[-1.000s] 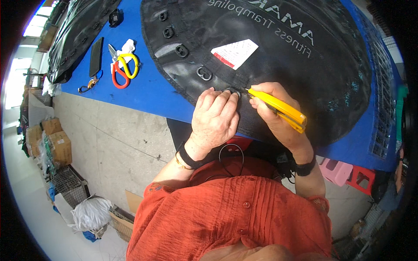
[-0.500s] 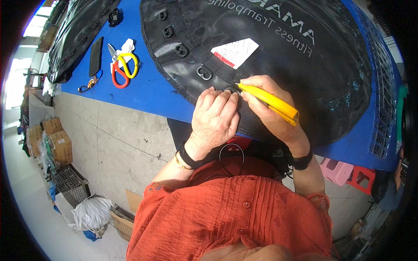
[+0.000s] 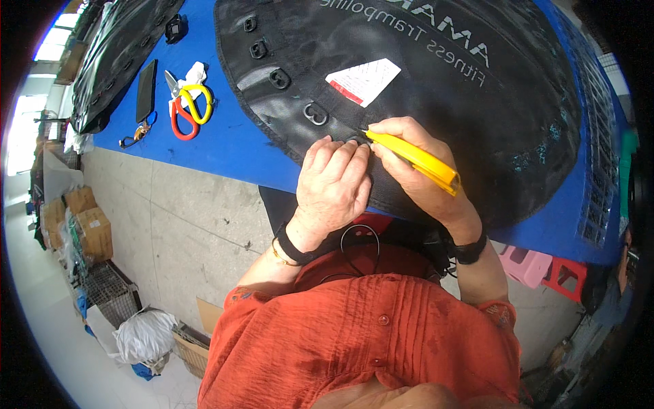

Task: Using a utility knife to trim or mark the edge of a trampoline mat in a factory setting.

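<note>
A round black trampoline mat [image 3: 436,116] with a bound edge lies on the blue table. Black metal rings [image 3: 315,114] sit in a row along that edge. My left hand [image 3: 332,178] is bent over the near edge, its fingers together and pressing on the mat beside a partly covered ring. In my right hand [image 3: 426,167] is a yellow-handled cutter [image 3: 415,155], its thin dark tip touching or just above the mat by my left fingertips. The exact contact is hidden. A white label with a red band [image 3: 364,82] lies on the mat just beyond.
On the blue table [image 3: 238,153], left of the mat, lie scissors with red and yellow handles [image 3: 185,112], a dark phone [image 3: 146,92] and a small black object [image 3: 175,28]. Another black mat [image 3: 122,54] is at far left. Pink [image 3: 523,264] and red stools [image 3: 565,276] stand below right.
The view has shifted slightly. The yellow-handled cutter has turned a little in my right hand; my left hand stays on the same spot of the mat.
</note>
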Available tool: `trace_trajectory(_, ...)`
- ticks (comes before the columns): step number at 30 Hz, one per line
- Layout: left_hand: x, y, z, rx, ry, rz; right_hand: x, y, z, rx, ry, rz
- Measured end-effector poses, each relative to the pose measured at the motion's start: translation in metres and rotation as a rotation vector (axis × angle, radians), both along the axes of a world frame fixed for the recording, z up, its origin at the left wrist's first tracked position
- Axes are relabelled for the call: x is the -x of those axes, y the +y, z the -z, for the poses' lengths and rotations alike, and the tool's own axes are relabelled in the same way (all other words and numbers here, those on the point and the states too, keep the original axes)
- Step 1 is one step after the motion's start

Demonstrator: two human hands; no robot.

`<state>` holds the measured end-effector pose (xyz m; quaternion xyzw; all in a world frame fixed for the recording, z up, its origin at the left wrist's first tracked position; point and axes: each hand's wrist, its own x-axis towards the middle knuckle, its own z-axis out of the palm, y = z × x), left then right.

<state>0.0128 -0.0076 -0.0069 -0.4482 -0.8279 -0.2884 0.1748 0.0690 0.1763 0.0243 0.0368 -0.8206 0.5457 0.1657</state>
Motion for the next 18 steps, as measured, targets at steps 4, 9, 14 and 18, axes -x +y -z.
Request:
trace_trajectory(4, 0.001, 0.000, -0.001, -0.004, -0.003, 0.007, -0.001, 0.001, -0.002, -0.016, -0.019, 0.001)
trace_trajectory(9, 0.001, -0.002, 0.001, 0.021, -0.003, 0.004, -0.003, 0.003, -0.003, -0.054, -0.011, -0.004)
trace_trajectory(14, 0.000, 0.000, -0.002, -0.007, -0.006, 0.002, -0.006, 0.003, -0.006, -0.056, -0.042, 0.007)
trace_trajectory(18, 0.000, 0.000, -0.004, -0.004, -0.023, 0.007, -0.011, 0.006, -0.009, -0.063, -0.072, 0.033)
